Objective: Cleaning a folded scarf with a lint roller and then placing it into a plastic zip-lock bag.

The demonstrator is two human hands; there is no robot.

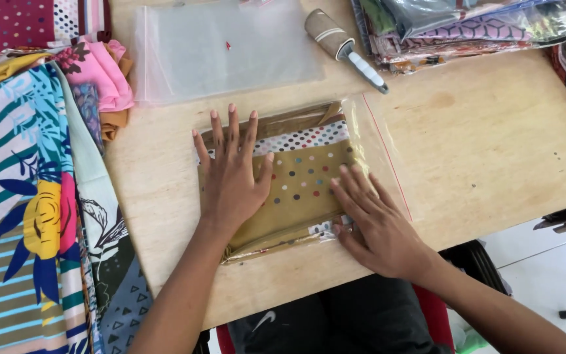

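Both hands, left hand (232, 177) and right hand (369, 226), press flat with fingers spread (each grip apart, clasping nothing) on the bagged dotted cloth (296, 180) mid-table (492, 151), flattening it.

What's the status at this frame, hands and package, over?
Left hand flat on bagged folded cloth, fingers spread. Right hand pressing the clear bag's right side. Lint roller and empty bag lie beyond, clear of both hands.

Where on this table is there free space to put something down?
Bare wood lies right of the bagged scarf, below the lint roller and packed stack. The left edge is crowded with loose fabrics; an empty plastic bag covers the top.
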